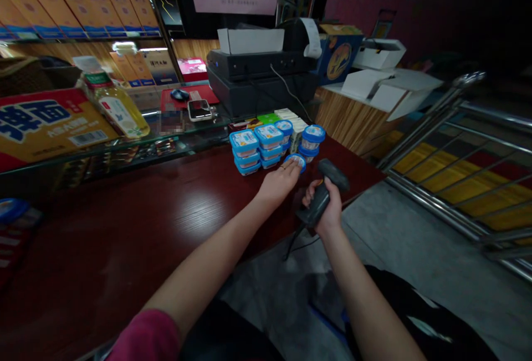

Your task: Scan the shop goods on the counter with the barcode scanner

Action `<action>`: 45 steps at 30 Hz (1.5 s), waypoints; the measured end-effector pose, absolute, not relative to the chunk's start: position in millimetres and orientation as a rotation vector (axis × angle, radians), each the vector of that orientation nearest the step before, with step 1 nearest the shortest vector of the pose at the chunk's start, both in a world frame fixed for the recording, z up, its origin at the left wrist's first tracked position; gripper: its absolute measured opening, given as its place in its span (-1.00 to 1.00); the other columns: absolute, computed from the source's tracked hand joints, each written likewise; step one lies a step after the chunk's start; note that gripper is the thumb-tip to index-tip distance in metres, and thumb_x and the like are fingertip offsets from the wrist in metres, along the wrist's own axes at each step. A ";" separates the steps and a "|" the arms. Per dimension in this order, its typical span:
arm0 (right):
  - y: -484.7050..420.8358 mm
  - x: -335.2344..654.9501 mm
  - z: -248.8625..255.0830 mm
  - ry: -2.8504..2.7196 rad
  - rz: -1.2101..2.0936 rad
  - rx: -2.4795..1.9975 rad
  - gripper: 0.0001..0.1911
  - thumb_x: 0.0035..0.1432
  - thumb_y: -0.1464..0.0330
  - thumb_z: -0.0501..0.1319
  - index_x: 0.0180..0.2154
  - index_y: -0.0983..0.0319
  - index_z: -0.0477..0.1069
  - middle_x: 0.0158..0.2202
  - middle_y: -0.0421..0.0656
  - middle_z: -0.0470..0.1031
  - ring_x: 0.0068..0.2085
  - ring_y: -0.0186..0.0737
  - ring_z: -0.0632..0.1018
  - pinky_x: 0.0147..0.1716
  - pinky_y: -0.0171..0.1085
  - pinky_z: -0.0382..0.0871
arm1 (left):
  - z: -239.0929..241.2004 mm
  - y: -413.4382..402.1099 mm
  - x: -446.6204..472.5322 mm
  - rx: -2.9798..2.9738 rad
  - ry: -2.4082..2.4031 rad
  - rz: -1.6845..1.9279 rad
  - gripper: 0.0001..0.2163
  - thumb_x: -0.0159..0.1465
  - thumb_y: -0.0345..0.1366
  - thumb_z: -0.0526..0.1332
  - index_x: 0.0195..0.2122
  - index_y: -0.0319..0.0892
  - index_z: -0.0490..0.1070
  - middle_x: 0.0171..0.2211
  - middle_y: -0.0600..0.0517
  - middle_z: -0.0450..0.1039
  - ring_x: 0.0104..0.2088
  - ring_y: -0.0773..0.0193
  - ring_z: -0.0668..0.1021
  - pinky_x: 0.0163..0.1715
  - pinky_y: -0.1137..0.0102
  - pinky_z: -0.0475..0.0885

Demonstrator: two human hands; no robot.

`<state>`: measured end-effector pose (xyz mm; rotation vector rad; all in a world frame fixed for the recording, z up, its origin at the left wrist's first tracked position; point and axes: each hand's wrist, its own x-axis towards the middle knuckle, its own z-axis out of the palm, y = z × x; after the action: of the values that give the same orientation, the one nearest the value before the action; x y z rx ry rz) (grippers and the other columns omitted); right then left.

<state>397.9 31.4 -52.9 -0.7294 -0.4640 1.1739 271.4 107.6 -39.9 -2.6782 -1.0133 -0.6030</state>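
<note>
My left hand reaches over the dark red counter and closes its fingers on a small round blue-lidded tub. Just behind it stand stacks of blue-lidded tubs and two more round ones. My right hand grips a black handheld barcode scanner by its handle, its head pointing toward the tubs. The scanner's cable hangs down off the counter edge.
A black cash register with receipt printer sits behind the tubs. A phone, a mouse and an oil bottle lie on the glass shelf at left. Boxed goods fill the left shelves. A metal railing runs at right.
</note>
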 end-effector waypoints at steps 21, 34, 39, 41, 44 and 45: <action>28.5 346.4 -42.9 -0.899 1.904 -0.900 -0.67 0.02 0.08 0.38 -0.40 0.21 0.51 -0.55 -0.18 0.25 -0.62 -0.33 0.22 -0.77 -0.34 0.13 | -49.2 64.8 56.5 -2.598 -1.145 -0.702 -0.72 0.41 -0.36 0.07 0.05 -0.12 0.48 0.19 -0.05 0.47 0.18 0.20 0.51 0.09 0.27 0.49; 94.6 126.5 -38.9 -1.183 2.391 -0.625 -0.55 0.02 -0.02 0.33 -0.44 0.28 0.51 -0.57 -0.17 0.24 -0.60 -0.38 0.14 -0.75 -0.40 0.03 | -55.6 78.8 -195.7 -1.262 -2.248 -1.038 -0.39 0.31 -0.53 0.05 0.37 -0.63 -0.05 0.46 -0.50 -0.25 0.49 -0.18 -0.16 0.42 -0.13 -0.12; 90.0 125.3 -40.4 -1.129 2.314 -0.676 -0.54 0.09 -0.03 0.25 -0.46 0.25 0.50 -0.57 -0.16 0.18 -0.61 -0.36 0.10 -0.77 -0.37 -0.02 | -52.4 76.3 -183.4 -1.309 -2.376 -0.646 -0.36 0.29 -0.42 0.16 0.39 -0.47 0.09 0.41 -0.46 0.06 0.45 -0.25 0.07 0.40 -0.21 -0.13; 87.7 127.1 -38.4 -1.117 2.290 -0.705 -0.55 0.07 -0.03 0.27 -0.46 0.24 0.50 -0.56 -0.15 0.18 -0.61 -0.36 0.11 -0.77 -0.35 -0.03 | -49.1 73.9 -178.0 -1.417 -2.333 -0.592 -0.37 0.28 -0.39 0.18 0.38 -0.42 0.14 0.41 -0.42 0.08 0.42 -0.28 0.15 0.39 -0.23 -0.09; 85.8 127.4 -34.7 -1.124 2.293 -0.749 -0.57 0.01 -0.03 0.31 -0.47 0.23 0.50 -0.56 -0.15 0.18 -0.61 -0.35 0.12 -0.76 -0.32 0.00 | -43.2 73.2 -175.4 -1.540 -2.230 -0.620 -0.40 0.30 -0.39 0.15 0.38 -0.29 0.17 0.46 -0.27 -0.01 0.39 -0.20 0.24 0.39 -0.16 0.03; 85.7 127.2 -34.0 -1.128 2.295 -0.760 -0.57 0.01 -0.04 0.31 -0.47 0.22 0.50 -0.57 -0.15 0.19 -0.61 -0.35 0.11 -0.76 -0.32 -0.01 | -41.6 74.1 -176.5 -1.530 -2.202 -0.644 -0.40 0.31 -0.39 0.14 0.40 -0.25 0.15 0.47 -0.22 -0.03 0.40 -0.16 0.22 0.39 -0.13 0.04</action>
<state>127.2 85.7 -34.0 -0.7604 -1.1282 2.2953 -176.5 74.1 -41.6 -1.5299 -2.2024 -0.6440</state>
